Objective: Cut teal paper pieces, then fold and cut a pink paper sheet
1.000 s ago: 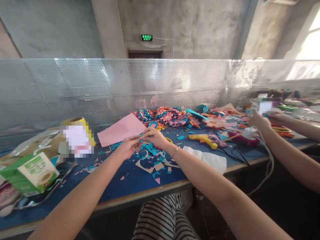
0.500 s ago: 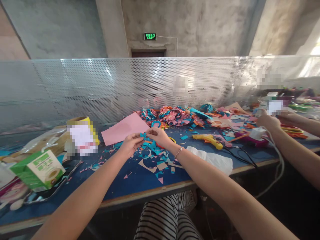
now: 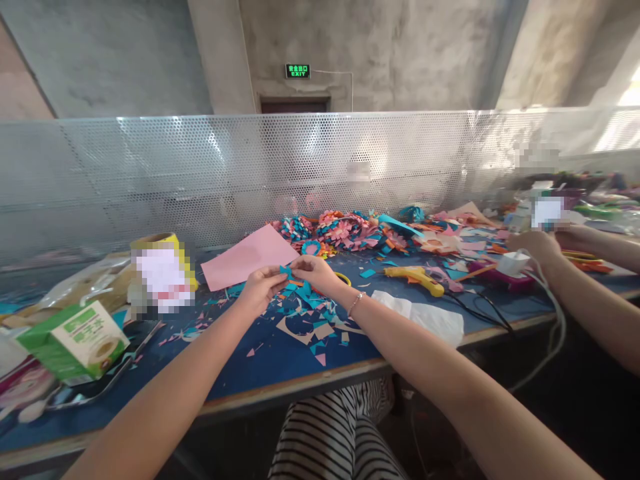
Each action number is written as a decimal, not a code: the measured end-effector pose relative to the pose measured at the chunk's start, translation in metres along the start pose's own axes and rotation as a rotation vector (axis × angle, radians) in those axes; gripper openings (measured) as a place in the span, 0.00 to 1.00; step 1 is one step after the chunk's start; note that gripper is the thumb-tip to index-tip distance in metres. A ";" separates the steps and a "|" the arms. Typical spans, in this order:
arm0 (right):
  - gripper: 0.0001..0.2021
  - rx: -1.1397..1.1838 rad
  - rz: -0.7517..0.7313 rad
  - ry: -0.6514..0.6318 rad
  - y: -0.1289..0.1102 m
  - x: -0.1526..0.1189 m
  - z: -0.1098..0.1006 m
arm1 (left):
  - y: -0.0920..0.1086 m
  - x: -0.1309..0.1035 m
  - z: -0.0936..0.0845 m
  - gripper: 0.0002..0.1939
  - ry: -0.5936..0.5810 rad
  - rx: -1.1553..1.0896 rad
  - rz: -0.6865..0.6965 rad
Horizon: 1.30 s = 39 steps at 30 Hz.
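Note:
A small blue paper piece [image 3: 285, 271] is pinched between both hands above the middle of the blue table. My left hand [image 3: 264, 287] grips its left side with closed fingers. On its right side, the fingertips of my right hand [image 3: 314, 272] hold it too. Beneath the hands lie many blue, pink and cream paper scraps [image 3: 306, 313]. Just behind them rests a pink paper sheet [image 3: 250, 257]. The yellow handle of some scissors [image 3: 343, 279] shows partly behind my right wrist.
Paper flowers [image 3: 345, 230] pile up along a perforated screen [image 3: 300, 160]. A yellow glue gun [image 3: 415, 277] and white tissue [image 3: 425, 317] lie right. Left are a green box [image 3: 80, 343] and tape roll [image 3: 155, 239]. Another person's hands [image 3: 537, 247] work at the far right.
The view has shifted very slightly. Both hands keep their hold on the blue paper piece, with hardly any movement.

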State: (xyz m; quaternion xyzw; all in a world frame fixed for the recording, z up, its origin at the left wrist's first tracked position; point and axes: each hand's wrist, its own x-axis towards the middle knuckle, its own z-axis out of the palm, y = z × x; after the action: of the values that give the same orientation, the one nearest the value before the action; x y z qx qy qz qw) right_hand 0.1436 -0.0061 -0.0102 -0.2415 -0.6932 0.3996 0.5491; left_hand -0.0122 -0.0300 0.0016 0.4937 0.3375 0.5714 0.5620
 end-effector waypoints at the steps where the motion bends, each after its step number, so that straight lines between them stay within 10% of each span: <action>1: 0.11 0.004 0.000 0.001 0.000 0.000 0.000 | 0.000 0.000 0.000 0.11 -0.002 0.000 0.003; 39: 0.09 0.009 0.031 0.058 -0.003 -0.002 0.003 | 0.000 -0.001 0.003 0.11 0.027 0.020 0.019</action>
State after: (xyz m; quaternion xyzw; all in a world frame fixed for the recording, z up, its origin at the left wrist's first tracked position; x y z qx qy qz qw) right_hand 0.1419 -0.0101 -0.0096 -0.2612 -0.6712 0.4041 0.5638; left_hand -0.0095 -0.0314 0.0022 0.4947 0.3459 0.5800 0.5471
